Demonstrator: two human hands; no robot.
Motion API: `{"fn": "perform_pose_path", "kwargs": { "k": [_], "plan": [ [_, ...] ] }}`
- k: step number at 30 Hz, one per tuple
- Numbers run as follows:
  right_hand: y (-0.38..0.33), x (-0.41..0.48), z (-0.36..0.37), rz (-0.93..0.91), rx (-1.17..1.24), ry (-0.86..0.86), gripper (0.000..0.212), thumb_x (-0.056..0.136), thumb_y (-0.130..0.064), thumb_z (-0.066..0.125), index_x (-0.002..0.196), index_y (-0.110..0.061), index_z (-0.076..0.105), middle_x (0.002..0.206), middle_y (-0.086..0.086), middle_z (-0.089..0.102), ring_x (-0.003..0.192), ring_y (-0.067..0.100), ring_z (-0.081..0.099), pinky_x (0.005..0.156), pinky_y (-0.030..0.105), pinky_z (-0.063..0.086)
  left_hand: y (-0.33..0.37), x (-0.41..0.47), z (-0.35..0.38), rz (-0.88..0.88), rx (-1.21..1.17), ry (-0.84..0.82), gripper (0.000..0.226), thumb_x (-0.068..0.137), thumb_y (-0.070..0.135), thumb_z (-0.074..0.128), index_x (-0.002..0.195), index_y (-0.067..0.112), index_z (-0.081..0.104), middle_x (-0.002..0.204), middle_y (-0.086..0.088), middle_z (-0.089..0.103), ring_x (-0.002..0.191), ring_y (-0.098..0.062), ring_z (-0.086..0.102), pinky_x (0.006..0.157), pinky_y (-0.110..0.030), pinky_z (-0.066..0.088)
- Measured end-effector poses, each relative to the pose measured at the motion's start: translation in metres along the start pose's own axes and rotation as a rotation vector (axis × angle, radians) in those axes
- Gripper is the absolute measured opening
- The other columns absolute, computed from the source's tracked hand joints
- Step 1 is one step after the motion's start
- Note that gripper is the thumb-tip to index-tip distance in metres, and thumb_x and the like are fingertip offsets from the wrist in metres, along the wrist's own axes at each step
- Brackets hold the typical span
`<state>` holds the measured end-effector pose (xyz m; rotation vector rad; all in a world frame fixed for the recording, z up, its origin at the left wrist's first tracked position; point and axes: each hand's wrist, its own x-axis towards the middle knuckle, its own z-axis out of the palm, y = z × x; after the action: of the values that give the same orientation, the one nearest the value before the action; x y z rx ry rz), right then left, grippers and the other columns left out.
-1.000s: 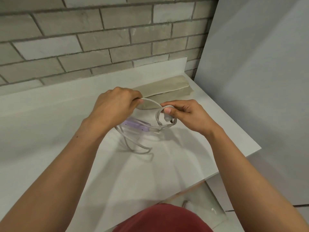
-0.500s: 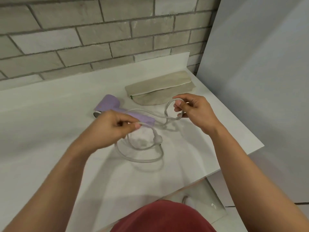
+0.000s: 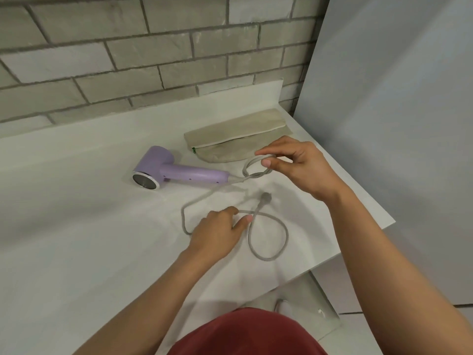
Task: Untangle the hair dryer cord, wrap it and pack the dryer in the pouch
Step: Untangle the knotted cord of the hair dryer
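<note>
A lilac hair dryer point(image 3: 163, 167) lies on its side on the white counter point(image 3: 76, 226), nozzle toward me. Its grey cord point(image 3: 279, 242) runs from the handle end into a small twisted loop, then sprawls in a larger loop on the counter. The plug point(image 3: 266, 198) lies between my hands. My right hand point(image 3: 294, 167) pinches the small twisted loop near the handle, lifted slightly. My left hand point(image 3: 220, 231) pinches the cord where the large loop crosses itself, low on the counter. A beige zip pouch point(image 3: 230, 134) lies flat behind the right hand, its zip partly open.
A grey brick wall point(image 3: 153, 60) backs the counter. A pale panel point(image 3: 396, 124) stands at the right, past the counter's corner. The counter's front edge runs diagonally below my right forearm, with floor beneath.
My left hand dropped toward me and to the right along the cord, laying a big loop on the counter. The plug now lies free. My right hand kept its hold on the small loop.
</note>
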<state>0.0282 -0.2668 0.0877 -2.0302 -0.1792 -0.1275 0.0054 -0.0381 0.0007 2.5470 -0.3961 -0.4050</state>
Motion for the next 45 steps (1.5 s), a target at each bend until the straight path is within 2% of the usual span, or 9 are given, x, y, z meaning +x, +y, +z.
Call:
{"fn": "perform_pose_path", "kwargs": {
  "k": [4, 10, 14, 18, 21, 26, 31, 38, 45],
  "plan": [
    [0.001, 0.0, -0.003, -0.008, -0.045, -0.02, 0.022, 0.092, -0.018, 0.08, 0.11, -0.031, 0.082, 0.103, -0.008, 0.067, 0.091, 0.018, 0.062, 0.083, 0.021, 0.048, 0.03, -0.029, -0.061, 0.131, -0.205, -0.242, 0.029, 0.097, 0.057, 0.059, 0.101, 0.031, 0.072, 0.081, 0.001, 0.074, 0.063, -0.012, 0.074, 0.055, -0.031, 0.057],
    [-0.004, 0.0, -0.005, -0.044, -0.1, -0.068, 0.022, 0.088, -0.015, 0.083, 0.106, -0.028, 0.084, 0.105, -0.008, 0.071, 0.096, 0.018, 0.068, 0.088, 0.034, 0.055, 0.052, -0.025, -0.131, 0.2, -0.771, 0.05, 0.019, 0.099, 0.012, 0.064, 0.082, 0.012, 0.072, 0.063, -0.007, 0.065, 0.045, -0.017, 0.056, 0.04, -0.022, 0.037],
    [-0.007, -0.001, -0.007, -0.112, -0.147, -0.067, 0.02, 0.088, -0.007, 0.081, 0.101, -0.022, 0.085, 0.108, -0.007, 0.073, 0.096, 0.009, 0.069, 0.084, 0.021, 0.053, 0.032, 0.015, -0.137, 0.186, -0.526, 0.171, 0.007, 0.096, 0.021, 0.069, 0.098, 0.022, 0.076, 0.086, 0.003, 0.073, 0.073, -0.006, 0.063, 0.062, -0.027, 0.051],
    [-0.009, -0.003, -0.008, -0.183, -0.157, -0.07, 0.018, 0.087, -0.004, 0.081, 0.098, -0.018, 0.085, 0.11, -0.003, 0.073, 0.1, 0.016, 0.069, 0.089, 0.038, 0.057, 0.017, 0.054, -0.109, 0.225, -0.307, -0.129, 0.058, 0.091, 0.033, 0.078, 0.144, 0.029, 0.054, 0.142, 0.011, 0.059, 0.127, 0.0, 0.056, 0.114, -0.032, 0.045],
    [-0.011, -0.004, -0.01, -0.233, -0.143, -0.082, 0.022, 0.086, 0.005, 0.079, 0.095, -0.015, 0.085, 0.111, 0.0, 0.073, 0.102, 0.015, 0.069, 0.092, 0.039, 0.058, 0.019, 0.069, -0.095, 0.296, -0.388, -0.392, 0.071, 0.092, 0.04, 0.075, 0.155, 0.032, 0.041, 0.157, 0.02, 0.044, 0.139, 0.001, 0.047, 0.121, -0.035, 0.035],
    [-0.011, -0.007, -0.021, -0.28, -0.161, -0.07, 0.03, 0.083, 0.014, 0.074, 0.09, -0.014, 0.084, 0.11, 0.003, 0.074, 0.101, 0.012, 0.069, 0.089, 0.029, 0.057, 0.024, 0.081, -0.091, 0.357, -0.418, -0.524, 0.044, 0.096, 0.035, 0.07, 0.138, 0.028, 0.061, 0.14, 0.015, 0.063, 0.134, -0.004, 0.054, 0.119, -0.035, 0.037],
    [-0.001, -0.002, -0.041, -0.275, -0.357, -0.087, 0.039, 0.081, 0.018, 0.062, 0.091, -0.013, 0.084, 0.113, -0.005, 0.074, 0.105, 0.009, 0.069, 0.092, 0.036, 0.058, 0.031, 0.085, -0.087, 0.375, -0.53, -0.317, 0.021, 0.087, 0.028, 0.08, 0.102, 0.016, 0.072, 0.093, 0.008, 0.072, 0.087, -0.009, 0.063, 0.086, -0.023, 0.047],
    [-0.011, 0.012, -0.037, -0.159, -0.657, -0.16, 0.041, 0.093, -0.038, 0.073, 0.133, -0.035, 0.066, 0.104, -0.017, 0.059, 0.094, 0.006, 0.06, 0.085, 0.038, 0.055, 0.048, 0.081, -0.081, 0.451, -0.265, 0.028, 0.021, 0.088, 0.031, 0.081, 0.107, 0.022, 0.076, 0.078, 0.019, 0.066, 0.072, 0.005, 0.059, 0.067, -0.011, 0.041],
    [-0.008, 0.028, -0.017, -0.482, -0.77, -0.064, 0.024, 0.093, -0.04, 0.067, 0.108, -0.027, 0.081, 0.093, -0.005, 0.065, 0.083, 0.023, 0.058, 0.063, 0.044, 0.053, 0.045, 0.072, -0.091, 0.438, -0.215, 0.044, 0.023, 0.082, 0.031, 0.086, 0.081, 0.041, 0.065, 0.064, 0.022, 0.057, 0.057, -0.002, 0.047, 0.056, -0.015, 0.034]
  ]
}}
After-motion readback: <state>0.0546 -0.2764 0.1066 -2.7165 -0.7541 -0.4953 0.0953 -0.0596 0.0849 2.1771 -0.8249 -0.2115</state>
